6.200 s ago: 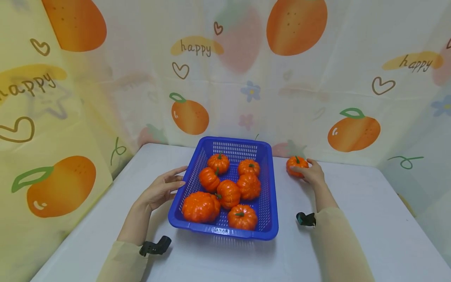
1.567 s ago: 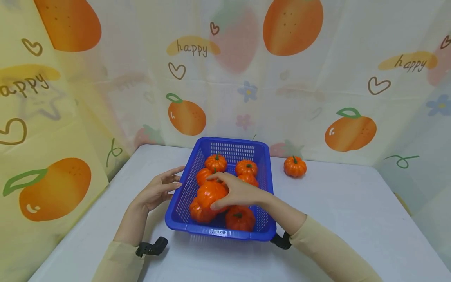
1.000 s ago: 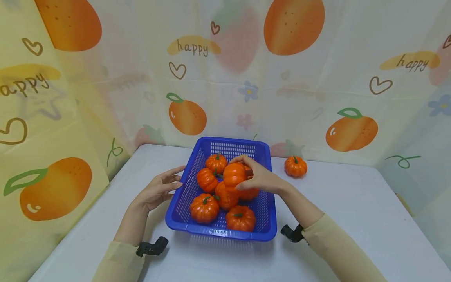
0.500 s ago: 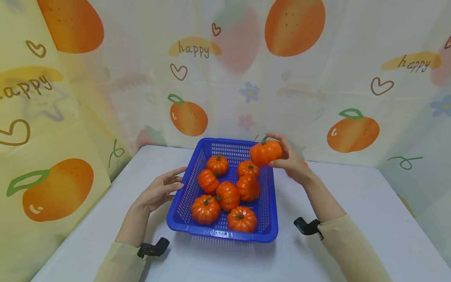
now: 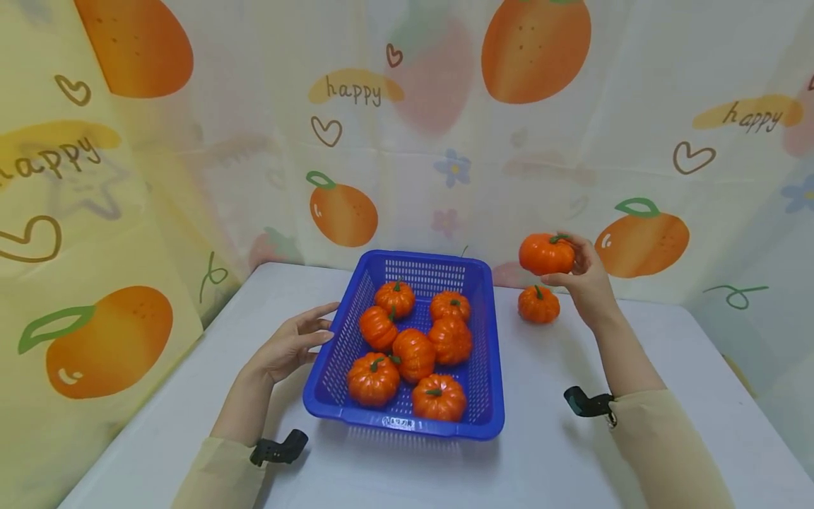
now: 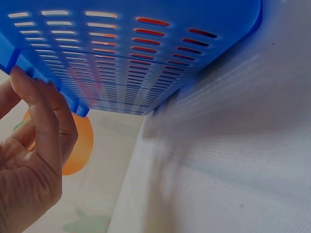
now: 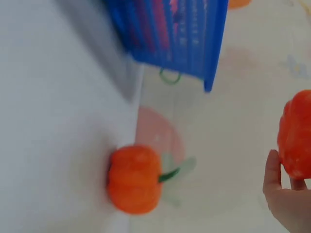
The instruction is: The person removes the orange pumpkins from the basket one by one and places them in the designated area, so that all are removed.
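My right hand (image 5: 586, 279) holds a small orange pumpkin (image 5: 545, 254) with a green stem, lifted above the table. The same pumpkin (image 7: 297, 133) shows at the right edge of the right wrist view, thumb and fingers against it. Below it, another pumpkin (image 5: 538, 305) sits on the table to the right of the basket. The blue plastic basket (image 5: 405, 423) has several more pumpkins in it, among them one at the front left (image 5: 373, 379). My left hand (image 5: 294, 346) is at the basket's left side, its relaxed fingertips (image 6: 22, 80) touching the rim.
The white table (image 5: 534, 445) runs back to a printed cloth (image 5: 509, 177) hanging behind it, and another cloth hangs on the left. Black wrist cameras (image 5: 280, 448) are strapped to both wrists. The basket's slotted wall fills the top of the left wrist view.
The right hand has lifted a pumpkin from the basket's front left and carried it right, over the one on the table. Another pumpkin now shows at that front-left spot. The left hand stays at the rim.
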`<action>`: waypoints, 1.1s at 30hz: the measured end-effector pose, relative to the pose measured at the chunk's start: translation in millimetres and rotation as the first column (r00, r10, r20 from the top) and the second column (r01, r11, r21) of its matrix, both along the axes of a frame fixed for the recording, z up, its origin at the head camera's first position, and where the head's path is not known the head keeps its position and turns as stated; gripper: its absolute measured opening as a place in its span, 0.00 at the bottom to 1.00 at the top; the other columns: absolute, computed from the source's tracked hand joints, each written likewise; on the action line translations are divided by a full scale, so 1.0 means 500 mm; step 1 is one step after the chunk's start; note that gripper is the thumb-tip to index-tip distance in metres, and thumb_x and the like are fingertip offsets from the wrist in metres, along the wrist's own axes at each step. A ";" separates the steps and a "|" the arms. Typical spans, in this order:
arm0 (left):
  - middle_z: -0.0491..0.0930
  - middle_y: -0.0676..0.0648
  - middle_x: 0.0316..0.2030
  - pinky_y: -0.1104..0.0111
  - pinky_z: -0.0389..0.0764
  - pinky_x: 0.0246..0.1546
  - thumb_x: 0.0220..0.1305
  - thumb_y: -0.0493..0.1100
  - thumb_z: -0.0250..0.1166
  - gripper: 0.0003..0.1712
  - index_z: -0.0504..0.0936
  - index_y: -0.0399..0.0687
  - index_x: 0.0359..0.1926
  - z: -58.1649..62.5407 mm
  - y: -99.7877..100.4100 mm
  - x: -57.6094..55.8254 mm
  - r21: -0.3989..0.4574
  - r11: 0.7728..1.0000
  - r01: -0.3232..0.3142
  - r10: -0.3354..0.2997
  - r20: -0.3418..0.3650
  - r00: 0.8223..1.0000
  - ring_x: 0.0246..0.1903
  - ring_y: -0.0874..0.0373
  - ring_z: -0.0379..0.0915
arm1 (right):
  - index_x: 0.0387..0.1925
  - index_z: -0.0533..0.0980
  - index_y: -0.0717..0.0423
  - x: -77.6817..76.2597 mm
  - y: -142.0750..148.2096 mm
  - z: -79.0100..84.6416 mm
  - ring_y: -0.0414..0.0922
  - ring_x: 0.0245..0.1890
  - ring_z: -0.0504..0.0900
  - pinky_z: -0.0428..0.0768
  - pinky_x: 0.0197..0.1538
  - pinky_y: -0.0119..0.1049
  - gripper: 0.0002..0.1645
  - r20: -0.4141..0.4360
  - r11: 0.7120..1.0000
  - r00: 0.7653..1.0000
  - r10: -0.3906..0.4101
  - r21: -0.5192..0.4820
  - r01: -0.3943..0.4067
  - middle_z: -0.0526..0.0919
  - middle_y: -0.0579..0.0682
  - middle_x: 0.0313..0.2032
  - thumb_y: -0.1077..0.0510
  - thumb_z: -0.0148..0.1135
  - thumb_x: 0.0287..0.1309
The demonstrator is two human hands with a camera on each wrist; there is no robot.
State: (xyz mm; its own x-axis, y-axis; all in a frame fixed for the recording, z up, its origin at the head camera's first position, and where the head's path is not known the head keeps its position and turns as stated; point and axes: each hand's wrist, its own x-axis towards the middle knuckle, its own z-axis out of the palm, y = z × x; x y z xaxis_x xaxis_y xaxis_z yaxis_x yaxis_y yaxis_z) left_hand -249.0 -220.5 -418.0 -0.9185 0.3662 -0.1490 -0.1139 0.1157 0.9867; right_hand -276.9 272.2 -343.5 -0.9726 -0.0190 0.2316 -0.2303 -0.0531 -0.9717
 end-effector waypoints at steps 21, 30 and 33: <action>0.79 0.55 0.47 0.66 0.83 0.45 0.68 0.42 0.60 0.39 0.56 0.51 0.76 -0.010 -0.003 -0.002 0.000 1.000 0.010 -0.010 0.005 1.000 0.45 0.62 0.81 | 0.71 0.58 0.37 -0.012 0.124 -0.116 0.43 0.61 0.62 0.78 0.60 0.27 0.51 0.309 0.859 0.804 -0.509 0.239 0.452 0.58 0.48 0.68 0.70 0.69 0.51; 0.78 0.54 0.48 0.65 0.83 0.45 0.68 0.42 0.61 0.39 0.57 0.51 0.76 -0.005 -0.002 -0.004 0.000 1.000 0.009 -0.009 -0.002 1.000 0.45 0.61 0.80 | 0.70 0.58 0.50 -0.023 0.130 -0.164 0.53 0.71 0.57 0.67 0.73 0.49 0.47 0.289 0.799 0.755 -0.588 0.354 0.487 0.54 0.58 0.74 0.68 0.68 0.51; 0.78 0.54 0.47 0.66 0.83 0.44 0.68 0.42 0.61 0.39 0.57 0.51 0.76 -0.004 -0.002 -0.003 0.003 1.000 0.007 -0.007 0.001 1.000 0.45 0.61 0.80 | 0.66 0.60 0.54 -0.022 0.131 -0.176 0.55 0.71 0.58 0.66 0.73 0.51 0.42 0.281 0.790 0.753 -0.595 0.376 0.484 0.56 0.60 0.73 0.69 0.67 0.51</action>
State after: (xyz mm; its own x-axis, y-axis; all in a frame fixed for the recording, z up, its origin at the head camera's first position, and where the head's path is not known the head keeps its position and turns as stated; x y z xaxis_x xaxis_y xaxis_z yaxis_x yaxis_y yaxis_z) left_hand -250.6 -221.3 -419.8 -0.9158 0.3728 -0.1491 -0.1143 0.1139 0.9869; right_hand -288.0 337.6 -431.3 -0.8447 0.5298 -0.0757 0.2339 0.2382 -0.9426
